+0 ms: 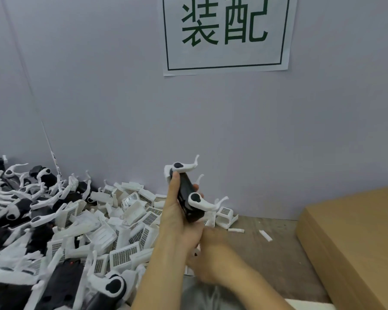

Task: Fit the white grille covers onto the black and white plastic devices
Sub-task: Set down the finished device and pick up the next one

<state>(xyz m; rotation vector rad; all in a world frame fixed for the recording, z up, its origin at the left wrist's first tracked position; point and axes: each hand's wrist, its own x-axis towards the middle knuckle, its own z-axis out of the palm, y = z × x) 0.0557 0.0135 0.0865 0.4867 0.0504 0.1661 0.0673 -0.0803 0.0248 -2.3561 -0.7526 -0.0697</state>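
Note:
My left hand (177, 215) grips a black and white plastic device (186, 195) upright above the table, thumb along its left side. The device has a black body and two white hooked arms with black round caps. My right hand (211, 249) is blurred just below the left hand, near the bottom end of the device; what it holds is hidden. A heap of white grille covers (126, 220) lies on the table to the left of my hands. Farther left is a pile of black and white devices (20, 209).
A grey partition wall (255, 142) with a paper sign (226, 32) stands right behind the table. A stack of brown cardboard sheets (356, 242) fills the right side. Two small white plastic bits (266, 235) lie on the bare brown table (278, 253).

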